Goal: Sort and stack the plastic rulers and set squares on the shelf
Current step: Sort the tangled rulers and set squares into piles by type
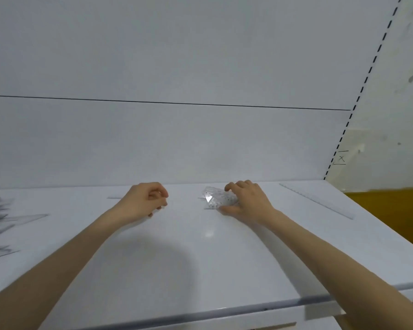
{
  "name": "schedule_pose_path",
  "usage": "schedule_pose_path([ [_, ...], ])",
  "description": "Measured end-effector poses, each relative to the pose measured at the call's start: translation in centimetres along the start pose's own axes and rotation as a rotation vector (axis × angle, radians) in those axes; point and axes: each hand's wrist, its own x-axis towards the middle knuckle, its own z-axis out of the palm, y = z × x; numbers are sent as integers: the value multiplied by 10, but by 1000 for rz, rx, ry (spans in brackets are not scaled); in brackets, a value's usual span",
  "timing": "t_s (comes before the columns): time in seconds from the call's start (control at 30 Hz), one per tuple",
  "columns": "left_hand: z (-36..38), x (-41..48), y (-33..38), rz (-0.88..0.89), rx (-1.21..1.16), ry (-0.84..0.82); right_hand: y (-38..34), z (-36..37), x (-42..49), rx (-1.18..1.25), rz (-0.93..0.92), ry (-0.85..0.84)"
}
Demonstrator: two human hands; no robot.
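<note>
On the white shelf (200, 258), my right hand (246, 201) lies over a small stack of clear set squares (212, 198). Its fingers curl over the stack's far edge and its thumb sits at the near edge. My left hand (146, 201) hovers to the left with fingers curled, and it seems to pinch a clear ruler (115, 197). Only a faint end of that ruler shows left of the hand. A long clear ruler (317, 201) lies diagonally near the shelf's right end.
A loose pile of clear rulers and set squares (0, 220) lies at the shelf's far left. A white back panel (177, 139) rises behind the shelf. A slotted upright (348, 122) and a wall stand at the right. The shelf's front edge (200, 313) runs below my forearms.
</note>
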Motion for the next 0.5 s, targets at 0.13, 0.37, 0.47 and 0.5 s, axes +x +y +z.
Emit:
schedule_pose_path([
  [0.13, -34, -18, -26, -26, -14, 127, 1, 8, 1, 167, 47, -142],
  [0.37, -59, -33, -38, 6, 65, 226, 9, -13, -7, 258, 40, -223],
  [0.47, -71, -46, -42, 77, 253, 222, 18, -27, -10, 227, 62, -211],
  [0.5, -77, -52, -44, 90, 359, 208, 18, -29, -9, 195, 53, -199],
])
